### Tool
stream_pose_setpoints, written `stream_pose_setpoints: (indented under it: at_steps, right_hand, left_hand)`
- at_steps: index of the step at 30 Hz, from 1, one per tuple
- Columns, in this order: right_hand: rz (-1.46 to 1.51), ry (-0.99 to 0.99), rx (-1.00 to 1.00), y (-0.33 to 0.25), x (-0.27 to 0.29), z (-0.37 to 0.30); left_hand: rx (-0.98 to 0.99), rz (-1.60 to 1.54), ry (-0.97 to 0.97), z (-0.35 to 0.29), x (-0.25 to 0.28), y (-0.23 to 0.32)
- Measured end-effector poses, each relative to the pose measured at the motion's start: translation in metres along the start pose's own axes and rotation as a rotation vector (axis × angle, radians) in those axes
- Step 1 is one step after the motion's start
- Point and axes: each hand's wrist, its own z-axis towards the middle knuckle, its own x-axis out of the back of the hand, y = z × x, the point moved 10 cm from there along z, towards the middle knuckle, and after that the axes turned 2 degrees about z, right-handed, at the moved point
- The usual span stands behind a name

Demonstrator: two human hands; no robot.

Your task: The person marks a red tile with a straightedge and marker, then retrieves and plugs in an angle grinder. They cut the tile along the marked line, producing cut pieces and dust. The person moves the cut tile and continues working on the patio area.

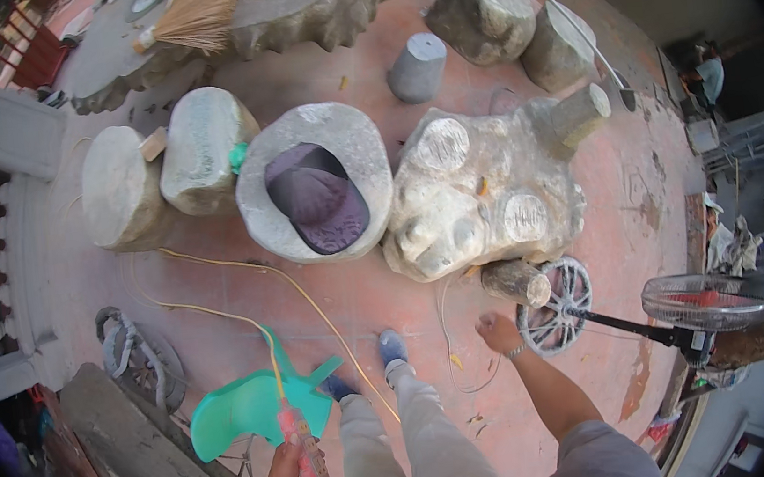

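Left hand [283, 470] partly hidden by power strip [305, 443]

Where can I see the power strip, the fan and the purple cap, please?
Power strip [300, 434]: head view, middle of its reddish body.
Fan [702, 302]: head view, on its wire cage.
Purple cap [313, 195]: head view, on its crown.

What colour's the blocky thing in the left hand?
The blocky thing is pinkish red with pale patches, best seen in the head view.

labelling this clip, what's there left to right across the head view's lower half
Grey slab, left hand holding a pink power strip, left blue shoe, right blue shoe, right hand, spoked wheel, fan cage.
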Motion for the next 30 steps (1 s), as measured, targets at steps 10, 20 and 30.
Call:
stream_pose_setpoints:
  at_steps: [10,20,30]
  right_hand:
    - [0.317,-0.649,-0.655,0.077,-0.055,-0.231]
    - [0.411,-0.289,-0.343,-0.107,0.065,-0.022]
    - [-0.129,-0.423,0.470,-0.612,-0.025,0.011]
  left_hand:
    - [-0.295,-0.186,0.278,-0.169,0.039,0.117]
    - [-0.660,-0.289,0.394,-0.303,0.144,0.199]
    - [-1.022,-0.099,0.015,-0.370,0.325,0.342]
